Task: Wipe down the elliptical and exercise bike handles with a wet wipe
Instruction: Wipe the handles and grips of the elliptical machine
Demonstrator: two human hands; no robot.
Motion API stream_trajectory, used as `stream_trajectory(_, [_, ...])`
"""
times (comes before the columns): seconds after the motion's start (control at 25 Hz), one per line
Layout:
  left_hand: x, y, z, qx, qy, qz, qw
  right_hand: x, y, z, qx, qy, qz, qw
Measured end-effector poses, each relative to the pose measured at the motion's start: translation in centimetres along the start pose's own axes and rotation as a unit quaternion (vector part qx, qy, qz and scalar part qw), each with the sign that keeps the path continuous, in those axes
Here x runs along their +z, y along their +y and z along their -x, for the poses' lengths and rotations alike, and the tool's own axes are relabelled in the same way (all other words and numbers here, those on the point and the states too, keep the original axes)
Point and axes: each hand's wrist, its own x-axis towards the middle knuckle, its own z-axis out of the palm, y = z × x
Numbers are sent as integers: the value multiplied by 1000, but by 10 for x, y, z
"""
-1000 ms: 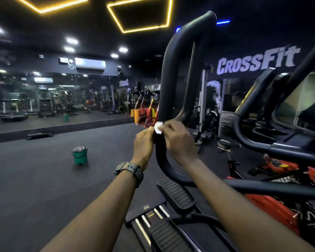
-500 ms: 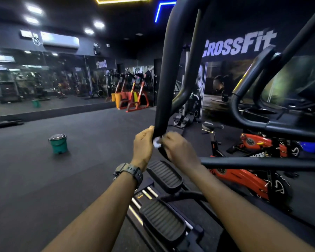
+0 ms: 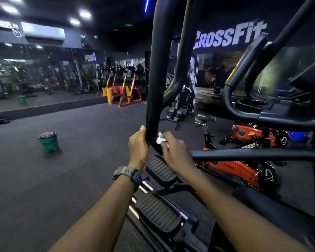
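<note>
Now lower on the elliptical handle (image 3: 154, 88), right fingers (image 3: 166, 137) pinch the wipe (image 3: 160, 140); left fingers (image 3: 141, 131) grip the bar.

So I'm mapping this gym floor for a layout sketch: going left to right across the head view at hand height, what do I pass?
Green bin → left hand → black elliptical handle → white wipe → right hand → red exercise bike.
</note>
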Motion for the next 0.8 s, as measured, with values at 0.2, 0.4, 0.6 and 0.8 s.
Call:
stream_trajectory(0.2, [2, -20, -13, -4, 2, 40, 999, -1, -19, -5, 56, -7, -49, 997])
stream_trajectory(0.4, [-1, -35, -16, -62, -70, 120, 988, -26, 29, 31, 39, -15, 187, 981])
stream_trajectory(0.6, [1, -50, -3, -166, -140, 164, 962, 20, -4, 26, 85, 1, 192, 978])
stream_trajectory(0.8, [-2, -58, -4, -250, -177, 229, 924, -8, 4, 55, 186, 75, 180, 963])
